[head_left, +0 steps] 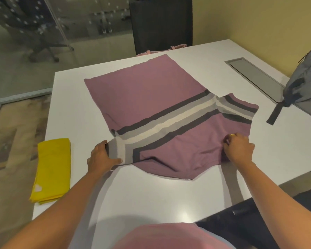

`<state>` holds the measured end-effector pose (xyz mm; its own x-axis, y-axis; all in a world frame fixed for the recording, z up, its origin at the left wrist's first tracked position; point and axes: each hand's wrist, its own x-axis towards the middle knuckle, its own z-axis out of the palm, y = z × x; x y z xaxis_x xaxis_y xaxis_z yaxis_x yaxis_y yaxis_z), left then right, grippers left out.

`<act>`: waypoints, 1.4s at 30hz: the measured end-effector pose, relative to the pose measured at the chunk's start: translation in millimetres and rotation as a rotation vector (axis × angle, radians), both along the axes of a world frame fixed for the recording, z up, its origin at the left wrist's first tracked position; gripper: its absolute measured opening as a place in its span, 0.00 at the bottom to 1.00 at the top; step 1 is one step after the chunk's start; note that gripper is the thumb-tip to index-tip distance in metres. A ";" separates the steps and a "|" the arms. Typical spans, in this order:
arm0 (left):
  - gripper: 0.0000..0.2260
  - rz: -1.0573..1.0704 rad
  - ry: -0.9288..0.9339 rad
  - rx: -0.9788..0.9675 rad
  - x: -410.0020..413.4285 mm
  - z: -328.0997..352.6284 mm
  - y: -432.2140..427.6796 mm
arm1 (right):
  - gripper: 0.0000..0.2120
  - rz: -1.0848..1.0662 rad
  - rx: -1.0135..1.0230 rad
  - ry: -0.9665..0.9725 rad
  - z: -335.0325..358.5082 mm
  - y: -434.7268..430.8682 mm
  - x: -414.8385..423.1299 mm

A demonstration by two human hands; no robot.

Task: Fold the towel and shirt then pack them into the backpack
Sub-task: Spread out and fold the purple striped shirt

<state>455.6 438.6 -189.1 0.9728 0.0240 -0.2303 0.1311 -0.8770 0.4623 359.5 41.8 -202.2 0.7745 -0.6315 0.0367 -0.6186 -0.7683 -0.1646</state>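
A mauve shirt (142, 94) with grey, white and dark chest stripes lies spread on the white table (151, 198). Its left sleeve is folded inward. My left hand (101, 156) grips the folded striped sleeve at the shirt's near left edge, thumb on top. At the near right shoulder my right hand (238, 148) pinches the fabric with curled fingers. The yellow towel (52, 169) sits folded at the table's left edge. A grey backpack (305, 83) stands at the far right, partly cut off by the frame.
A dark strap (276, 112) trails from the backpack onto the table. A grey cable hatch (255, 76) is set into the table at the right. A black chair (162, 24) with a pink bag stands behind the far edge. A dark chair seat is at my near right.
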 end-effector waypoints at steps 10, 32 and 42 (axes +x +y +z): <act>0.08 0.230 -0.088 -0.220 8.3 8.9 4.4 | 0.10 0.966 0.425 0.026 1.5 191.8 25.6; 0.15 0.570 0.004 -0.525 26.7 18.4 32.5 | 0.10 1.070 0.810 0.517 7.5 214.9 38.7; 0.13 0.410 0.229 -0.397 -7.5 4.3 38.6 | 0.14 1.048 0.542 0.243 -2.8 226.8 50.3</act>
